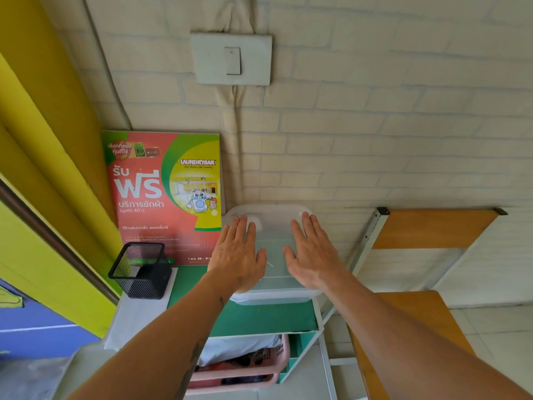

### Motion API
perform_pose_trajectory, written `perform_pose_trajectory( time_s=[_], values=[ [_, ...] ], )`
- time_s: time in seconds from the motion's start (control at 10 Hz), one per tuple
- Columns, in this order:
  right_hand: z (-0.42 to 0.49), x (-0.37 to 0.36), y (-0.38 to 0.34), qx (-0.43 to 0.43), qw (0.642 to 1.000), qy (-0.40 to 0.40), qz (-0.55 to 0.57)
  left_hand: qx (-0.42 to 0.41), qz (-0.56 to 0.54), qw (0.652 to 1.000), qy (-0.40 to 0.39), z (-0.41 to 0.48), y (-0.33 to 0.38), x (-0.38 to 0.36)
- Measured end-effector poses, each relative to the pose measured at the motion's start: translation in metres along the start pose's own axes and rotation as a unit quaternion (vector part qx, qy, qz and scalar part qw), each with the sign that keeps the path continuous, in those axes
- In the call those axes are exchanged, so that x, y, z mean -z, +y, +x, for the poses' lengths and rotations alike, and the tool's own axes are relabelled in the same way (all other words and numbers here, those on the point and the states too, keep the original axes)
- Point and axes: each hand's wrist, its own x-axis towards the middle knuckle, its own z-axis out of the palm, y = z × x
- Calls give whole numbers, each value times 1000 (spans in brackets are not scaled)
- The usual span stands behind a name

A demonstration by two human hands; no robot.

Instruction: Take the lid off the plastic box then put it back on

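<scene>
Left hand (238, 253) and right hand (311, 253) lie flat, fingers spread wide, palms down on lid (271, 226), gripping nothing. Box (274, 298) beneath them on green worktop (259, 319); mesh holder (141, 269) left of left hand.

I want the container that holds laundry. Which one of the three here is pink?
The pink basket on the lower shelf, clothes inside. The plastic box under both hands is clear; the mesh holder is black.

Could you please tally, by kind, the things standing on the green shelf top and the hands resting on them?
Plastic box with lid: 1
Black mesh pen holder: 1
Laundry poster: 1
White paper sheet: 1
Hands: 2, left hand and right hand, flat on the lid
Total: 6
</scene>
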Motion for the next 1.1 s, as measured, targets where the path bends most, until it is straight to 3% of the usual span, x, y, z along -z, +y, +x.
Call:
perform_pose_trajectory(
  time_s=[0.2,0.5,0.6,0.8,1.1],
  values=[
    [-3,0,0,-6,1000,3,4,-6,-21,999,32,-2,-1,-3],
    [1,-4,4,-5,1000,2,21,-7,-155,977,144,-5,-6,-9],
    [4,0,4,-11,999,-16,30,-10,-130,981,140,-5,-3,-4],
    [-4,35,3,-25,998,-7,51,-8,-13,999,48,-9,12,26],
    [-72,104,14,-19,998,16,58,56,-16,998,32,-58,59,107]
  ],
)
